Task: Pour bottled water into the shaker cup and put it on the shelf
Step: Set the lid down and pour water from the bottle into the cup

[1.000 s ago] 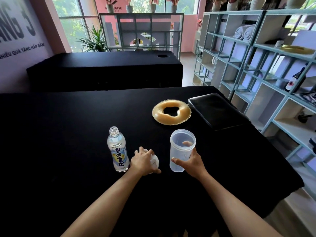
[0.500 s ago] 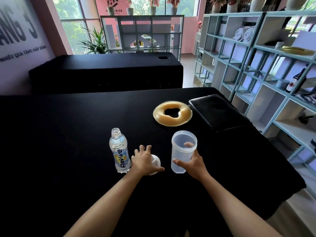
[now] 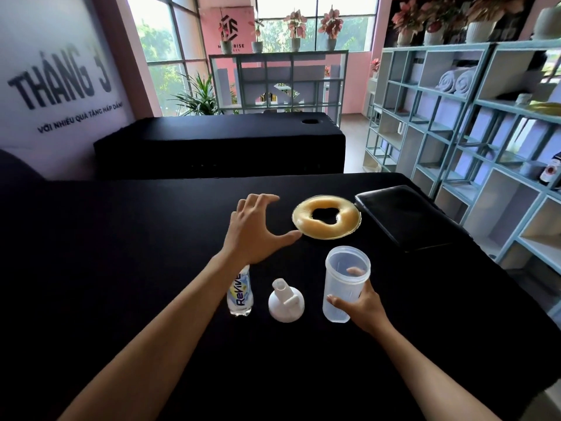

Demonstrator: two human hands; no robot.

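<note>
The right hand wraps its grip around the lower half of the clear shaker cup, thumb on the near side and fingers showing through the far wall. The cup stands upright on the black tabletop, open at the top, with no liquid visible inside.

The left hand is raised above the tabletop with its fingers spread wide apart, holding nothing. Its wrist covers the upper part of the Revive water bottle, which stands upright just left of the shaker lid, so whether the bottle is capped cannot be told. The white lid rests on the tabletop between bottle and cup, apart from both, its spout pointing up.

Farther back lies a yellowish ring-shaped gel cushion, and beside it on the right a flat black pad. A pale blue shelf unit runs along the right side, well apart from the cup.
</note>
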